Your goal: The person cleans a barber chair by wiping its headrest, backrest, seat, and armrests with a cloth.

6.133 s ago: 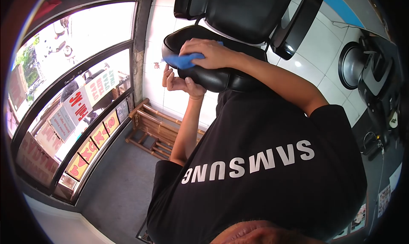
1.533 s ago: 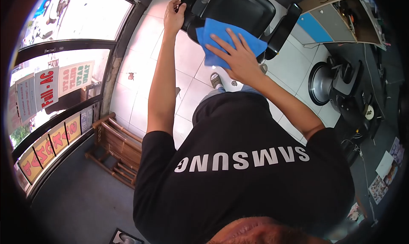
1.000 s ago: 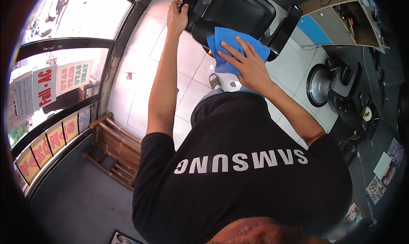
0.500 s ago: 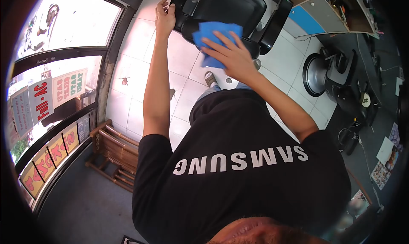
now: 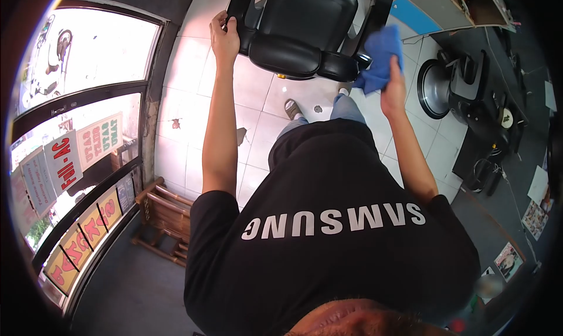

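Note:
My left hand point(image 5: 225, 38) is at the front end of the black chair's left armrest point(image 5: 242, 2), its fingers bent against the edge. In my right hand point(image 5: 394, 91) is a blue cloth point(image 5: 382, 54), bunched up and hanging beside the right armrest point(image 5: 375, 16). The cloth overlaps that armrest's front end in view; whether it presses on it I cannot tell. Between the armrests is the padded black seat point(image 5: 309, 13) of the chair, with a rounded front cushion point(image 5: 284, 56). Part of my right hand's fingers is hidden behind the cloth.
Glass door panels with signs point(image 5: 64, 166) run along the left. A bamboo bench point(image 5: 164, 219) stands near them. At right are a cabinet with a blue door point(image 5: 415, 16), a round black chair base point(image 5: 432, 90) and a dark counter point(image 5: 492, 213) with cables. White tiles point(image 5: 258, 131) cover the floor.
My right hand has carried the blue cloth from the front of the seat rightward to the right armrest. My left hand's fingers have bent in against the left armrest.

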Motion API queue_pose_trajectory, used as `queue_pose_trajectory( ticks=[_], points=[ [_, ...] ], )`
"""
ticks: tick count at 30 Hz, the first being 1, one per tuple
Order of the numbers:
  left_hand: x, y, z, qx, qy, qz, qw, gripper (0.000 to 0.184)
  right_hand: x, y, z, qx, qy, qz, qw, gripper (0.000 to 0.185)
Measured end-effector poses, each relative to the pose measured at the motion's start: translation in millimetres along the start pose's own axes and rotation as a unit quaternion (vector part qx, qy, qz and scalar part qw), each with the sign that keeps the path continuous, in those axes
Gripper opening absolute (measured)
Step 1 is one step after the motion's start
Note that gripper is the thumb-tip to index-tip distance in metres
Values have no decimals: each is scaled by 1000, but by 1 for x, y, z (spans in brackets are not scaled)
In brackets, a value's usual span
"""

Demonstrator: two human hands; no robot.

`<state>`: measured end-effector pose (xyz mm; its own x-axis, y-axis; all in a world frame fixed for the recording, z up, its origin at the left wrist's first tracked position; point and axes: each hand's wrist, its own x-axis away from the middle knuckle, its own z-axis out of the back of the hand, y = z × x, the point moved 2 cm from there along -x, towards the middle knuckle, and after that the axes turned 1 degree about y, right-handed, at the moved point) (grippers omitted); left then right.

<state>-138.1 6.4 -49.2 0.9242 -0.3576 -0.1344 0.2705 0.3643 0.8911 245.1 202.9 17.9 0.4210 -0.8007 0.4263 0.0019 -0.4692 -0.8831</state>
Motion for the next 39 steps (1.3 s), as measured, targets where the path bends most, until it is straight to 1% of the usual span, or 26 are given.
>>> queue_pose_trajectory(
  ticks=[1,2,3,4,5,6,7,10,11,13,16,18,20,22,24,25,26,28,29,31,32,33,35,37,38,39],
  points=[
    [-1,-1,0,-2,0,-2,1000,42,3,-1,-19,77,-29,0,997,51],
    [-2,0,0,2,-2,0,1000,42,-1,8,-42,190,-130,136,964,48],
    [0,3,2,5,-6,3,1000,42,-4,16,-65,267,-200,285,899,50],
    [2,5,3,8,-9,6,1000,41,9,-5,-103,365,-288,374,802,54],
    [3,6,4,3,-7,11,1000,40,8,5,-131,454,-316,391,736,53],
    [3,4,4,0,-8,12,1000,40,4,20,-152,514,-272,451,677,51],
    [3,1,4,-3,-8,13,1000,40,-6,24,-168,507,-266,392,720,48],
    [2,2,6,-11,-11,11,1000,40,-44,12,-209,589,-296,142,738,50],
    [3,2,7,-12,-12,8,1000,40,-66,24,-213,574,-336,106,739,53],
    [-1,5,7,-10,-17,8,1000,39,-122,62,-220,538,-414,45,733,62],
    [2,7,12,-12,-41,27,999,39,-156,94,-184,552,-468,40,689,65],
    [2,3,13,-5,-48,33,998,40,-171,110,-130,505,-443,4,741,69],
    [4,1,13,-6,-44,45,998,39,-170,86,-87,493,-433,-49,753,71],
    [6,4,13,17,-41,42,998,38,-150,54,-55,499,-383,-73,774,68],
    [5,4,12,23,-40,38,998,39,-132,35,-45,423,-412,-70,804,58],
    [7,8,12,21,-39,39,998,39,-124,32,-51,416,-419,-29,806,46],
    [9,13,12,20,-37,38,998,39,-115,29,-64,400,-441,54,802,43],
    [9,11,13,26,-31,45,998,40,-100,29,-109,330,-455,144,814,42],
    [9,9,13,27,-26,43,998,41,-94,32,-138,315,-459,106,824,43],
    [9,-3,13,63,-10,47,997,42,-83,30,-199,264,-500,100,819,44],
    [9,-14,12,98,1,54,994,44,-78,27,-224,228,-535,131,803,44],
    [7,-20,11,134,12,58,989,46,-80,34,-244,256,-528,196,785,45],
    [11,-18,12,139,59,81,985,51,-84,59,-270,310,-505,318,740,45],
    [21,-25,13,115,107,104,982,62,-81,58,-261,332,-520,324,718,45],
    [27,-34,13,134,131,148,971,63,-84,53,-252,345,-528,331,702,45],
    [40,-34,14,153,156,193,957,65,-81,45,-236,345,-528,334,700,44]
  ],
)
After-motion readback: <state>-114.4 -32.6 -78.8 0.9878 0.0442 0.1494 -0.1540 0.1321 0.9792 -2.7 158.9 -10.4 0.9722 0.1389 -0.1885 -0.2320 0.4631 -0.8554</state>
